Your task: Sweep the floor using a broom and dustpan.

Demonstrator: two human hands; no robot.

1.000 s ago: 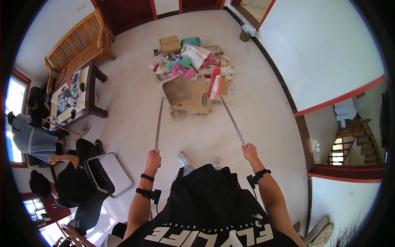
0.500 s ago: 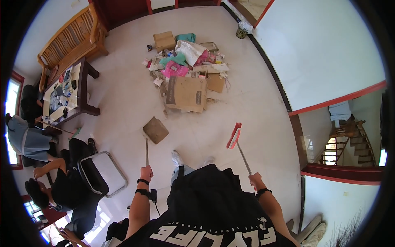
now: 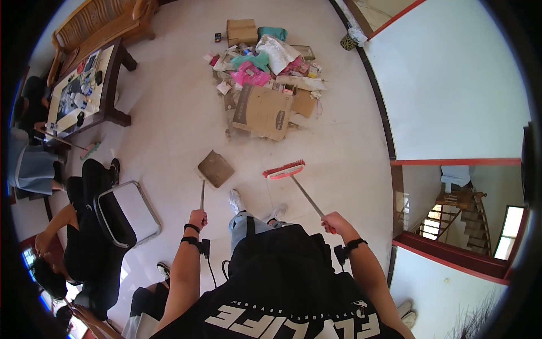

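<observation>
My left hand [image 3: 197, 218] is closed round the handle of a dustpan [image 3: 215, 169], whose brown, dusty pan lies on the floor ahead of my feet. In my right hand [image 3: 337, 224] is the handle end of a broom [image 3: 284, 169] with red bristles and a white and red head. The broom head is to the right of the dustpan, apart from it. Beyond both lies a heap of rubbish with a flattened cardboard box [image 3: 262, 111] at its near side, pink bags [image 3: 249, 74], a green bag [image 3: 254, 60] and a smaller carton [image 3: 241, 32].
At the left stand a cluttered low table [image 3: 90, 101] and a wooden bench [image 3: 96, 25]. A seated person is beside a metal-framed chair [image 3: 129, 213]; another person there has a broom [image 3: 89, 150]. A patterned bin [image 3: 348, 42] stands by the right wall.
The broom head has swung left toward the dustpan and turned crosswise. My right hand has moved left and up. My view has shifted, and the dustpan stays in my left hand.
</observation>
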